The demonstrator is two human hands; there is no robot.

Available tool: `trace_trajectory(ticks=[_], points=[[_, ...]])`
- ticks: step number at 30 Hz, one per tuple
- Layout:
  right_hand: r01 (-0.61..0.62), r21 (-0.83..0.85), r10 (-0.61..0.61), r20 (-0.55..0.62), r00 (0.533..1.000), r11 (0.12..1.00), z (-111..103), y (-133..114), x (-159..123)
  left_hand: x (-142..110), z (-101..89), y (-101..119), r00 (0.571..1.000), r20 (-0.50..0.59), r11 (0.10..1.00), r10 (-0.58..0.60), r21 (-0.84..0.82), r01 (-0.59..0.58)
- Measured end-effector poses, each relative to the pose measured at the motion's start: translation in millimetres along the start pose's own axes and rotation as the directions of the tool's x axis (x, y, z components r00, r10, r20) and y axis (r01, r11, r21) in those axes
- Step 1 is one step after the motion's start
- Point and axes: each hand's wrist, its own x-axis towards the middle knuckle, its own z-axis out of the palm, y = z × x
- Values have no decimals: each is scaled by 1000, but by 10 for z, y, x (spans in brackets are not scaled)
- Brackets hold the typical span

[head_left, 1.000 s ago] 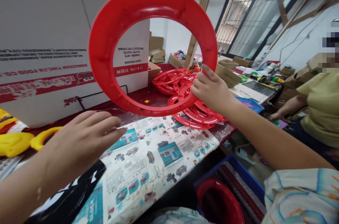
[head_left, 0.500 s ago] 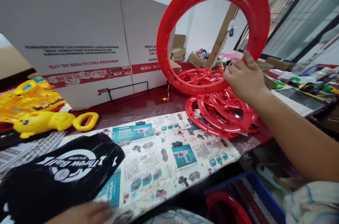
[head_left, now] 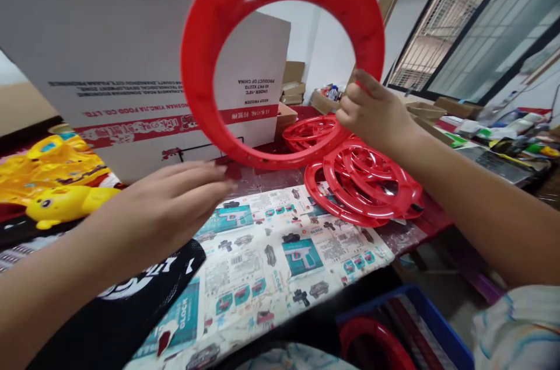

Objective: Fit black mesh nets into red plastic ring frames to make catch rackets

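Observation:
A large red plastic ring [head_left: 199, 66] is held upright in the air, its right side gripped by my right hand [head_left: 374, 107]. My left hand [head_left: 175, 203] is raised over the black mesh piece with white lettering [head_left: 175, 276]. Its fingers are stretched out toward the ring's lower left, close to it but seemingly apart. Behind and below the ring, several more red rings [head_left: 332, 195] lie in a loose pile on the table. Part of the black piece is hidden under my left forearm.
Printed sheets [head_left: 271, 265] cover the table's front. A large white carton [head_left: 144, 37] stands behind, with a black wire frame at its foot. Yellow plastic toys [head_left: 61, 203] lie at left. Below the edge, a blue crate [head_left: 420, 311] holds a red ring piece.
My right hand has brought the red ring leftward and nearer. My left hand has risen from the bottom edge toward the ring, now covering part of the black piece.

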Motion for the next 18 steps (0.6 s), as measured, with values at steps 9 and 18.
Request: trace_trajectory(ticks=[9, 18], points=[[348, -76, -356, -125, 926, 934, -551, -484, 416, 706, 576, -107, 815, 537, 976, -219, 116, 186], [581, 451, -512, -278, 813, 678, -455, -808, 861, 381, 955, -212, 739, 584, 844, -335, -163, 511]])
